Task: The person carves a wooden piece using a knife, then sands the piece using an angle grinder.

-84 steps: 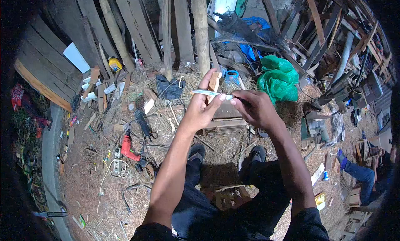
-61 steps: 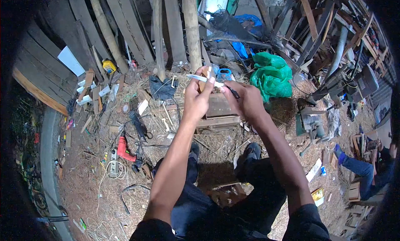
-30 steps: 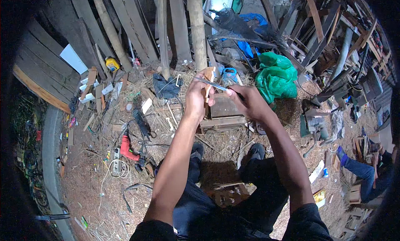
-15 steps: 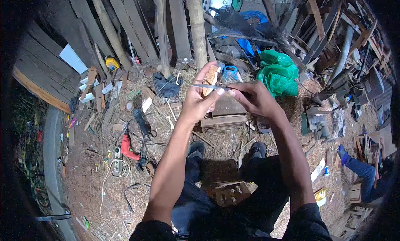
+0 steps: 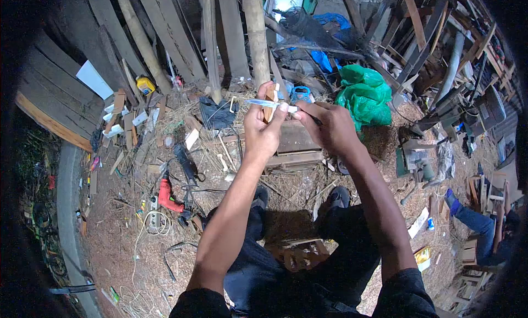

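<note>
My left hand (image 5: 262,126) is closed round a small carved piece of wood (image 5: 269,110), held upright at upper centre. A knife (image 5: 266,103) with a bright blade lies across the wood, its tip pointing left. Its dark handle is gripped by my right hand (image 5: 331,128), just to the right. The left thumb presses near the base of the blade. Below both hands stands a low wooden block (image 5: 294,139); part of it is hidden by them.
A red drill (image 5: 167,194) and a power strip (image 5: 154,212) lie at left. The green plastic bag (image 5: 365,98) is at upper right, near a blue-handled tool (image 5: 300,93). A bench vise (image 5: 421,166) stands at right. Another person's leg (image 5: 470,221) shows at far right.
The knife blade has turned from edge-on to showing its flat side, and the wood piece has tilted in my left hand. Both hands have shifted slightly left in view.
</note>
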`<state>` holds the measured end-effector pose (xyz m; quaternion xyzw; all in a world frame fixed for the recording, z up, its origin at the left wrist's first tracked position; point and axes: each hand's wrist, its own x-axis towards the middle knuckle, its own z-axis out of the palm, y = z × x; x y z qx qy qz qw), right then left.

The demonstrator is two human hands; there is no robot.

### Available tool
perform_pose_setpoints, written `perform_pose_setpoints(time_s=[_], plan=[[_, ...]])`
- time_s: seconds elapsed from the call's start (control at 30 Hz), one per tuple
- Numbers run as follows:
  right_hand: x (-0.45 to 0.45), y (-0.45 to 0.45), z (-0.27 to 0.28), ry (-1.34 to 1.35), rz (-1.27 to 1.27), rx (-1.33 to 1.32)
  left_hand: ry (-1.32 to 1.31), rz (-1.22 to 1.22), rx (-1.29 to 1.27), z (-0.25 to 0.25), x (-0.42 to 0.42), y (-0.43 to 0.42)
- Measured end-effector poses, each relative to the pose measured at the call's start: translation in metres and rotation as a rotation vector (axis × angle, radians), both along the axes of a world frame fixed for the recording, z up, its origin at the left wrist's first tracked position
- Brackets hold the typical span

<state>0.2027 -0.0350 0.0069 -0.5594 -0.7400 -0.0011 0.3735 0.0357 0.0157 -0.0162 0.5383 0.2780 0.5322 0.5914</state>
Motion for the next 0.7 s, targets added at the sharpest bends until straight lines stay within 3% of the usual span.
perform_pose_setpoints(time_s=[0.2, 0.4, 0.43, 0.6, 0.7], plan=[[-0.016, -0.006, -0.001, -0.015, -0.123, 0.041, -0.083, 0.063, -0.077, 0.002, 0.007, -0.002], [-0.024, -0.003, -0.017, 0.002, -0.205, -0.073, 0.088, 0.156, 0.036, -0.006, 0.010, 0.010], [-0.022, -0.002, -0.020, 0.022, -0.211, -0.102, 0.105, 0.120, -0.051, -0.004, 0.008, 0.008], [-0.008, 0.003, -0.027, 0.685, 0.243, -0.321, -0.041, -0.096, -0.309, 0.020, -0.004, -0.004], [-0.009, 0.001, -0.025, 0.745, 0.294, -0.328, -0.134, -0.138, -0.355, 0.011, -0.005, -0.002]])
